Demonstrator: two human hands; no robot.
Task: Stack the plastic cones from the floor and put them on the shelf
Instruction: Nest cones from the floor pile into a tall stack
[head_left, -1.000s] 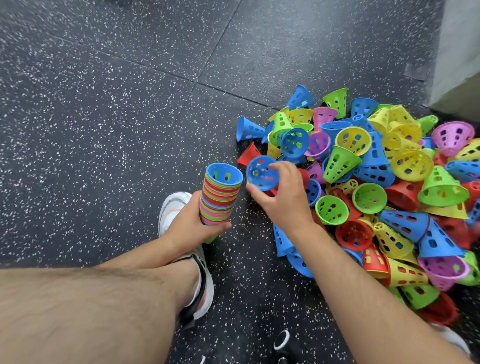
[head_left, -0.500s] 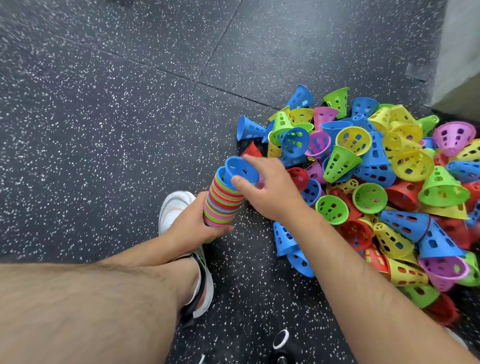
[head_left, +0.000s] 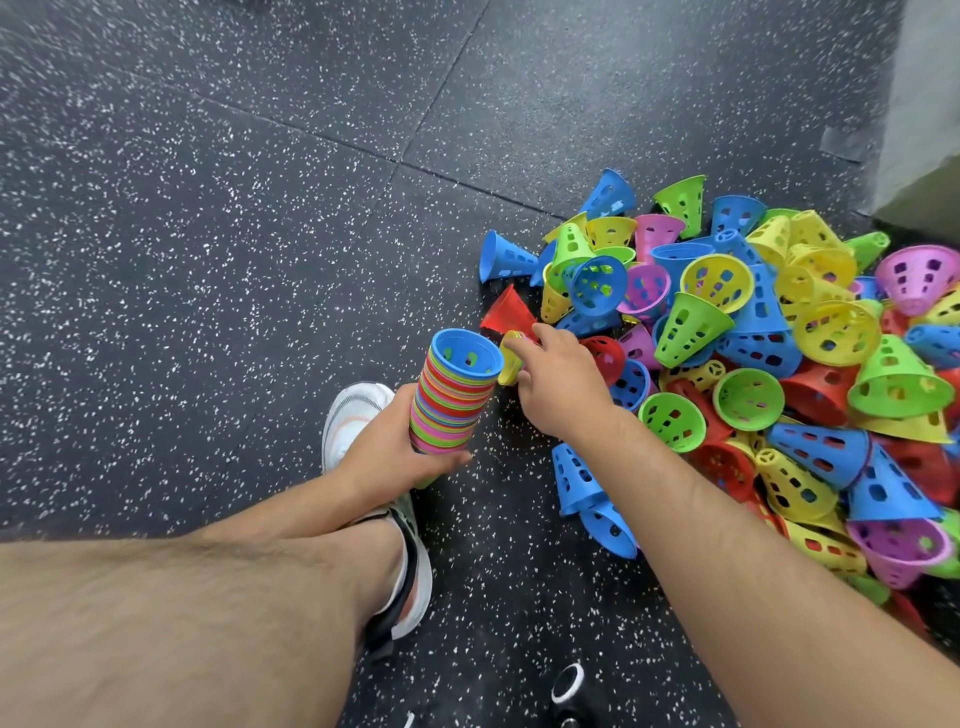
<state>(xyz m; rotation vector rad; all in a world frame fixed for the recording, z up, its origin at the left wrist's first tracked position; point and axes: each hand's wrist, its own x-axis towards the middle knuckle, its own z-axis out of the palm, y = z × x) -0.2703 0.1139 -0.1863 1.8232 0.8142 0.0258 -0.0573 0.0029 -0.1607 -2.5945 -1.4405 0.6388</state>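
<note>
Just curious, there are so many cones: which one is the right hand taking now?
The yellow cone gripped by the right hand, right beside the blue-topped stack. The others lie loose in the pile, in no hand's grip.

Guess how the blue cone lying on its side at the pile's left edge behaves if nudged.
The blue cone probably rolls in an arc: it lies on its tapered side on the floor. Likely light, given the wall full of holes.

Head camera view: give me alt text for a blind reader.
The left hand grips a stack of nested cones while the right hand pinches a yellow cone beside it. A pile of loose cones lies on the floor to the right.
</note>
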